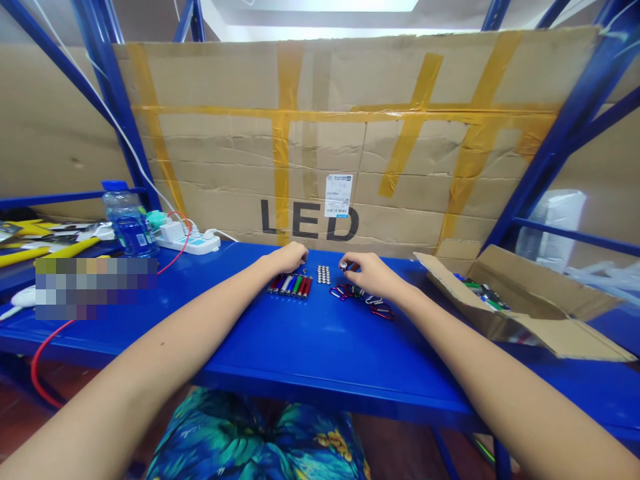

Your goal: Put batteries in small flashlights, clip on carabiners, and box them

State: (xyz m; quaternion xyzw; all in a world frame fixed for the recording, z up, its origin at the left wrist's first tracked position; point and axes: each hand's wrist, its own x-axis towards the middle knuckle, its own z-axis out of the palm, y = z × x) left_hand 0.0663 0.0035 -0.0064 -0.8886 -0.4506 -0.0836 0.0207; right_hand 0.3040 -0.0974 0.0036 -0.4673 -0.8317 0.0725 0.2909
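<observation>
My left hand is closed above the far end of a row of coloured metal tubes, red, blue, silver and green. Anything in its fingers is too small to make out. Just under its fingertips lies a tiny metal piece. A block of small round silver pieces stands in neat rows between my hands. My right hand pinches a small round silver piece between thumb and fingers. Beneath and in front of that hand lie several coloured carabiners, partly hidden by it.
On the right, an open cardboard box holds more coloured pieces. A power strip and a blue-capped bottle stand at the back left. A red cable hangs over the table. A large cardboard sheet closes off the back.
</observation>
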